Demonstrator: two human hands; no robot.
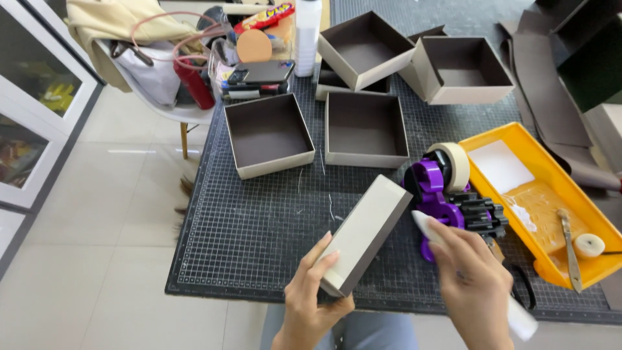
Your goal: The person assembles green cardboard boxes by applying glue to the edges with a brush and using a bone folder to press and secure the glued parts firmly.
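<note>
While your left hand (311, 295) clamps the grey box (364, 234) at six o'clock on the cutting mat (253, 227), your right hand (473, 282) closes around a white tool (518, 317) at four o'clock. You look to be smoothing the box's covering; next, press the tool's tip flat along its edge.

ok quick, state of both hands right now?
Left hand: closed on the end of a grey box, tilted up off the cutting mat.
Right hand: closed around a white smoothing tool.

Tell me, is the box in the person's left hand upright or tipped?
Tipped: the left hand holds the box on its edge, above the mat.
</note>
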